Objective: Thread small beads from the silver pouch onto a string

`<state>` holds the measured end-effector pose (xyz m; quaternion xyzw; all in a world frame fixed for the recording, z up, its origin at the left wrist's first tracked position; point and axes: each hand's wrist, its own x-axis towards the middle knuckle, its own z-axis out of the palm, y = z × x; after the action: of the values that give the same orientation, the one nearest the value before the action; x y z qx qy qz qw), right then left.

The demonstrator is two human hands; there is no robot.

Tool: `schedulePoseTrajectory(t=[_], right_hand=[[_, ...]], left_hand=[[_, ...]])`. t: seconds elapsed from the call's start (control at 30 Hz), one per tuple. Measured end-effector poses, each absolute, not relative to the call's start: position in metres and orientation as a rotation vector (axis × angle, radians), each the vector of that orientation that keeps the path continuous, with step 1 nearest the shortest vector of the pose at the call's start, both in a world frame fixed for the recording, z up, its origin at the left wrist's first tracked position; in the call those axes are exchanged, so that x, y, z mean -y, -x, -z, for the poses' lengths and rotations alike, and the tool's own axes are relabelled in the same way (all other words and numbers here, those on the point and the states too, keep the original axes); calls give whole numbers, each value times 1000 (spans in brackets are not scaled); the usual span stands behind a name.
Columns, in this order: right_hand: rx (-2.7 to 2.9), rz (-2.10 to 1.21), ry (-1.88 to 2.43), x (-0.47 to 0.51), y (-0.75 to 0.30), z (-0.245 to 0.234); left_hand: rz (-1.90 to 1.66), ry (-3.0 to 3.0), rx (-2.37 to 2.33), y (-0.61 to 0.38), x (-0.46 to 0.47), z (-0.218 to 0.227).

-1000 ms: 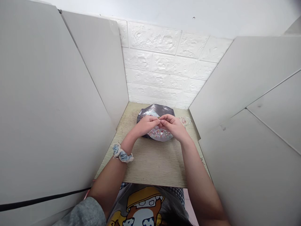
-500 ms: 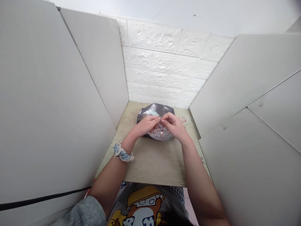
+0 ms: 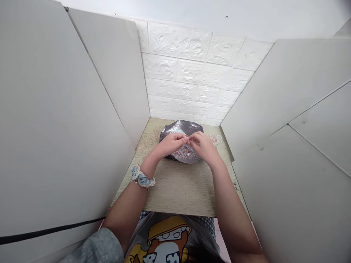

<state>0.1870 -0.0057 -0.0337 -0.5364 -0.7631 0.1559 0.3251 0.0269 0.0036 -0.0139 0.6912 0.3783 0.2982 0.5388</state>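
Over a shiny grey bag [image 3: 189, 126] filled with many small coloured beads [image 3: 187, 154], my two hands meet fingertip to fingertip. My left hand [image 3: 174, 142] is closed in a pinch, thumb against the fingers. Closed as well, my right hand [image 3: 202, 145] pinches at the same spot from the other side. Whatever lies between the fingertips is too small to make out. A blue and white scrunchie [image 3: 142, 178] circles my left wrist.
A beaded string [image 3: 218, 140] lies on the wooden tabletop [image 3: 181, 190] right of the bag. Small metallic bits [image 3: 235, 185] sit near the right edge. White panels [image 3: 115, 65] stand at both sides, and a white brick-patterned wall [image 3: 189, 75] closes the back.
My right fingers have shifted slightly and curl a little differently beside the left fingertips. The bag and beads stay in place.
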Motion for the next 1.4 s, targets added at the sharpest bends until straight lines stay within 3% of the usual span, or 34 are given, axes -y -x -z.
schedulePoseTrajectory(t=[0.33,1.0,1.2,1.4], right_hand=[[2368,-278,2073,17,-182,34],[2476,-184,2150,17,-179,39],[2320,-226,1938,14,-181,41],[1733,-802,1416,7,-181,31]], left_hand=[[-766,-1675,-1006,-29,-3,10],[-682,-1581,-1049,-30,0,8],[-715,-1511,-954,-30,-2,11],[-704,-1540,-1003,-30,-1,9]])
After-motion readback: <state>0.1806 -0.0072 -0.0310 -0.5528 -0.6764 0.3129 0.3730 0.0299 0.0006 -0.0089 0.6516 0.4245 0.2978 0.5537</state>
